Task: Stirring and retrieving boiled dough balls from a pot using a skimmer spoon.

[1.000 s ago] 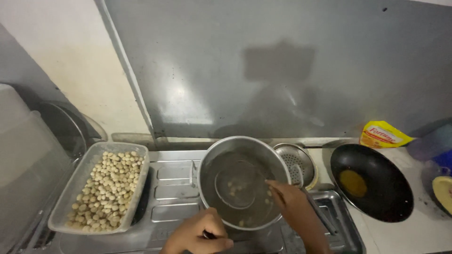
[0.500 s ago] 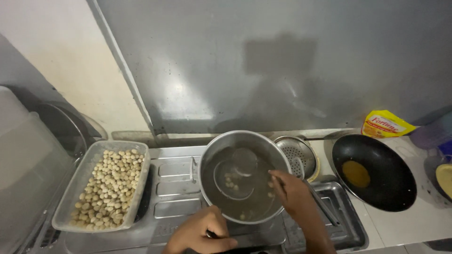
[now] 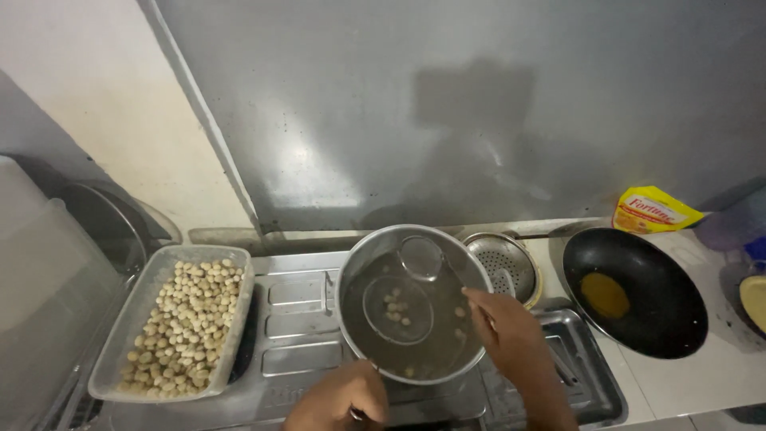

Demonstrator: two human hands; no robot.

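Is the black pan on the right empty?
No, the black pan holds a small pool of yellow oil near its middle.

The left hand (image 3: pixel 339 399) is cut off by the bottom edge, its grip hidden. The right hand (image 3: pixel 511 335) hides the skimmer (image 3: pixel 396 307) handle.

one package shows: a yellow pouch (image 3: pixel 653 211) with a red band of lettering and a white patch, soft and crumpled. it lies at the back right of the surface (image 3: pixel 718 375), against the grey metal wall panel (image 3: pixel 479 112), just behind the black pan (image 3: pixel 638 291).
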